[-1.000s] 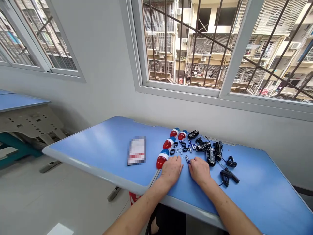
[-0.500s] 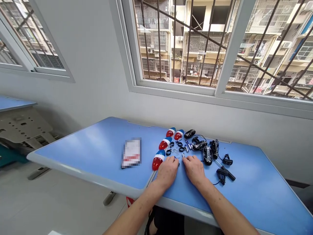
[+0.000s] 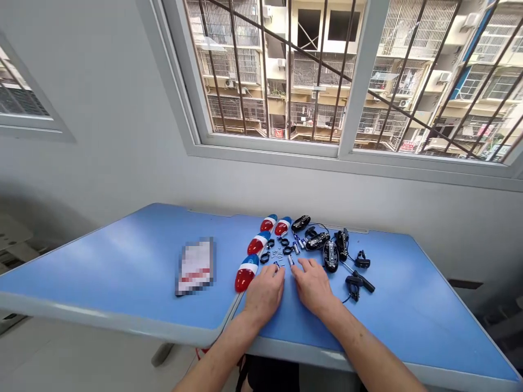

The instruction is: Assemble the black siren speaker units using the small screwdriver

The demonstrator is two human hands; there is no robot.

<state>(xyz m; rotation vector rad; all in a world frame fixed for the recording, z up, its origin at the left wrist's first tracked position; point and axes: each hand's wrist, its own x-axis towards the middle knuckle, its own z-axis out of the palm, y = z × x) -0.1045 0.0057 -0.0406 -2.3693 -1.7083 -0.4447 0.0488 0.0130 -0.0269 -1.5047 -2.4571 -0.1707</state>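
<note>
My left hand (image 3: 265, 291) lies on the blue table, its bent fingertips at a small blue-and-silver battery (image 3: 277, 265); whether it grips the battery is unclear. My right hand (image 3: 314, 284) rests beside it, fingers apart, with the fingertips near another upright-pointing battery (image 3: 291, 260). Small screws (image 3: 278, 254) and black ring clamps (image 3: 265, 257) lie just beyond the hands. Red, white and blue covers (image 3: 246, 273) form a group to the left. Black oval housings (image 3: 330, 256) with cables sit to the right, near a black-handled screwdriver (image 3: 368, 284).
A blurred white-and-red packet (image 3: 195, 267) lies on the left part of the table (image 3: 134, 261). Black clamp-like parts (image 3: 352, 288) with a cable are right of my right hand. Behind the table stand a wall and a barred window (image 3: 265, 144).
The camera view has turned to the right, so the table items appear further left. My right hand's fingers look more spread and slightly back from the battery.
</note>
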